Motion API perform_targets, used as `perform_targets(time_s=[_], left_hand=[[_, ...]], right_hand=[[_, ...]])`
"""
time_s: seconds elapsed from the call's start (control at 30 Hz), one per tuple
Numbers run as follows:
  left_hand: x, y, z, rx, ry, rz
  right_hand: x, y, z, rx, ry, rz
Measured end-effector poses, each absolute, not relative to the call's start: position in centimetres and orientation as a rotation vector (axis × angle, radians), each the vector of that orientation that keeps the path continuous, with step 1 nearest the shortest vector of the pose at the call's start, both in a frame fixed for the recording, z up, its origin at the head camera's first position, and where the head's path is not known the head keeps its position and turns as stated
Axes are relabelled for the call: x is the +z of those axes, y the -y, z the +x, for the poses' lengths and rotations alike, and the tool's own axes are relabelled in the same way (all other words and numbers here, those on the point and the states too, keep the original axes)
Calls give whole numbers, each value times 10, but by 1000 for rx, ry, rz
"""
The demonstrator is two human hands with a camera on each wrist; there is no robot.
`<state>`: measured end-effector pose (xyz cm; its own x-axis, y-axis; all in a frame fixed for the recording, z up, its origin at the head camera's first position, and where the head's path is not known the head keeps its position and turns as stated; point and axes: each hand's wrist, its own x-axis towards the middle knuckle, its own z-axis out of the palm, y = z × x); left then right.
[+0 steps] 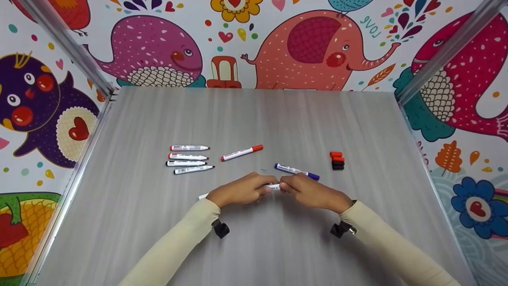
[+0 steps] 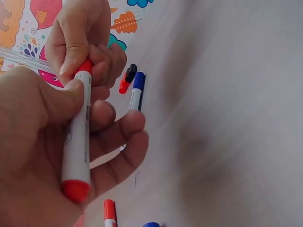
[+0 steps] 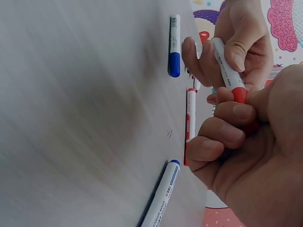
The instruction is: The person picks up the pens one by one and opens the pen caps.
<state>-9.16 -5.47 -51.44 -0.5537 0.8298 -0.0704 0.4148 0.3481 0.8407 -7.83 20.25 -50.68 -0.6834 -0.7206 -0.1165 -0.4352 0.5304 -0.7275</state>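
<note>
Between both hands is a whiteboard marker point(image 2: 78, 137) with a white barrel and red ends. The left hand point(image 1: 243, 189) holds its barrel, thumb along the top. At the other end, the right hand point(image 1: 311, 191) grips the red cap point(image 3: 239, 94) with its fingers curled round it. Just beyond the right hand lies a blue capped marker point(image 1: 293, 170). Another blue capped marker point(image 3: 175, 47) is mostly hidden by the left wrist in the head view. Farther back, a red capped marker point(image 1: 241, 153) lies at a slant.
Uncapped markers lie in a rough stack of rows on the left, including a red-ended marker point(image 1: 189, 148) and a black-ended marker point(image 1: 193, 170). On the right, loose red caps point(image 1: 336, 154) and black caps point(image 1: 338, 165) sit together. Patterned walls border the grey table point(image 1: 254, 119).
</note>
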Motion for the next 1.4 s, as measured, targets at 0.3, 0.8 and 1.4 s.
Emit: perform_targets(time_s=[0.3, 0.8, 1.4], left_hand=[[-509, 57, -91, 1123, -2139, 1088], [-507, 82, -91, 1297, -1948, 874], [-521, 110, -95, 1342, -2312, 824]], right_hand=[[-508, -206, -73, -893, -2444, -1119], [-517, -221, -68, -966, -2530, -1379], [-528, -251, -84, -1256, -2671, -1207]])
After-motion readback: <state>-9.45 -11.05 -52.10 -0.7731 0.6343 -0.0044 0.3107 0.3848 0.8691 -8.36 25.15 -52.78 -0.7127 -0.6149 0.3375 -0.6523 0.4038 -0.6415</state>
